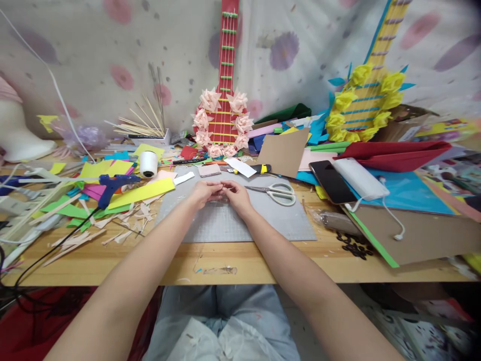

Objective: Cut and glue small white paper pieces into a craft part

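- Wooden table (124, 260), floral cloth behind; craft litter across the whole width.
- Grey mat (233, 223), frame centre: both hands work over its far edge.
- Left hand (205, 192) and right hand (235, 194): fingertips brought together, pinching one small pale piece (222, 189) between them. The piece is mostly hidden; what it is cannot be told.
- Scissors (280, 193), just right of the right hand, blades pointing at it. Risk: a sideways wrist move could catch the points.
- Glue gun (114, 184), left of centre, on paper strips (139, 193), cord running off the table edge at lower left. Risk: if hot, it could scorch the paper; a snagged cord would drag it off.
- White roll (148, 164), behind the gun.
- Red guitar (222, 100), upper centre, and yellow guitar (370, 95), upper right, both leaning on the cloth with paper flowers. Risk: a knock to the table could tip them.
- Phone (330, 181) and white pack (358, 179), right, cable trailing.
- Risk: the pinched piece is tiny; if dropped it would vanish among the scraps.
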